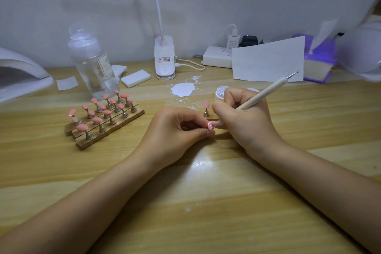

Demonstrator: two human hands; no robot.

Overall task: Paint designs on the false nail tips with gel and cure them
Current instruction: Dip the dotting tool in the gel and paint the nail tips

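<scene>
My left hand (177, 128) pinches a small stand bearing a pink nail tip (210, 126) with white dots on it, low over the wooden table (206, 202). My right hand (245, 115) grips a beige dotting pen (266, 92); its lower end touches that tip, its metal ball end points up and right. One more pink tip on a stand (206, 109) sits just behind my fingers. Several pink tips stand on wooden holder strips (105, 117) to the left. A small open gel jar (221, 93) is partly hidden behind my right hand.
A white curing lamp (20, 74) sits at far left. A clear pump bottle (92, 64), white pads (135, 78), a clip lamp base (165, 57), a white smear of gel (182, 89), a sheet of paper (268, 62), a power strip (216, 56) and a purple tissue box (317, 62) line the back.
</scene>
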